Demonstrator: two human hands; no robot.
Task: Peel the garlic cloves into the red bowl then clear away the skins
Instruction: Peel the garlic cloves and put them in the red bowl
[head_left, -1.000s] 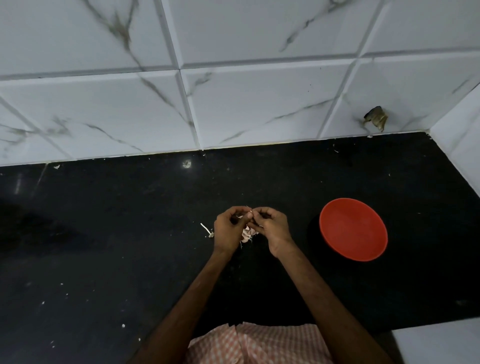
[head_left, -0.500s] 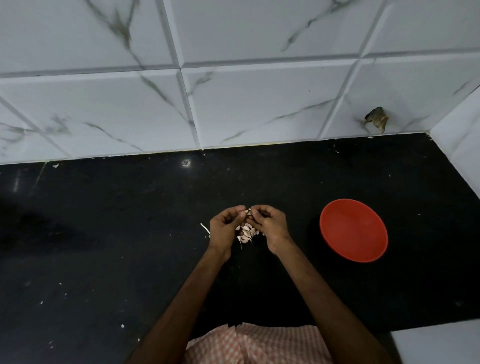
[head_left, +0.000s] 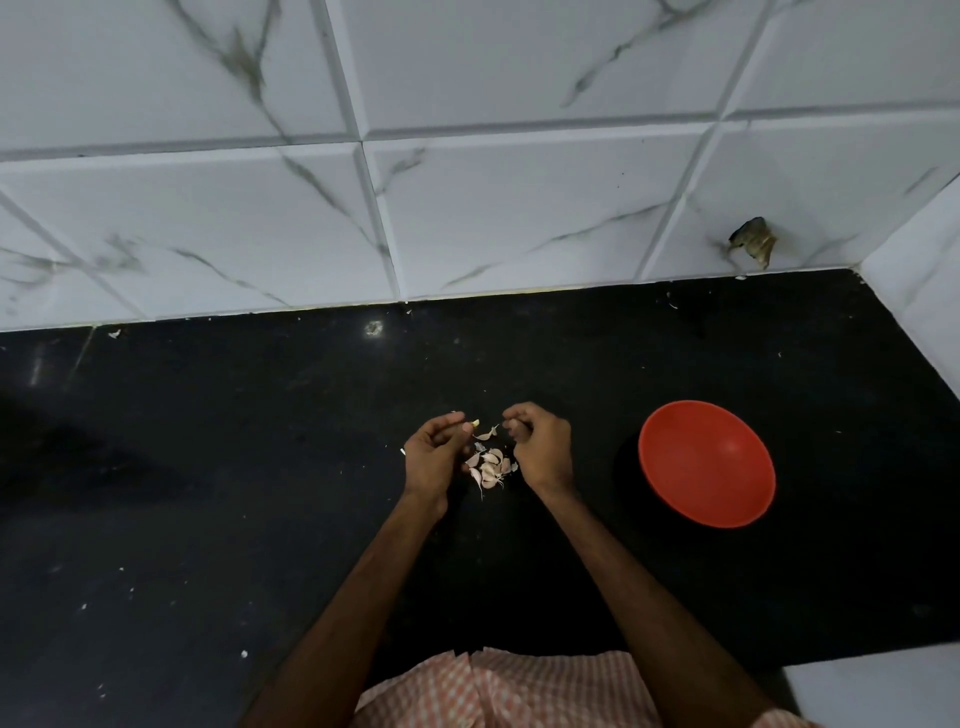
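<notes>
Single head view, looking steeply down at counter (head_left: 208, 467), close

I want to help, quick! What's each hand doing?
Left hand: pinches a clove.
Right hand: fingers curled; whether it holds the skin cannot be told.

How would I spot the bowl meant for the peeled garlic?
Start at the black stone countertop under the white marbled wall tiles. Right of the person's right hand sits a round red bowl, apart from the pale garlic pile; it's the only vivid red thing there.
</notes>
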